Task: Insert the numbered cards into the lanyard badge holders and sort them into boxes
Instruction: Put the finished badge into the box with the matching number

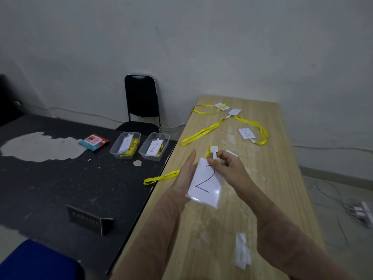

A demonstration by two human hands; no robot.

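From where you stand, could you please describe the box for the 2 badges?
Start at the black table beside the wooden table. The right-hand box of the two clear ones there, nearer the wooden table, shows a card marked 2.

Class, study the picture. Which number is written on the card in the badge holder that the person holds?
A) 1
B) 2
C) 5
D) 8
B: the card inside the badge holder, steadied by the left hand and pinched at its top by the right hand, shows a handwritten 2.
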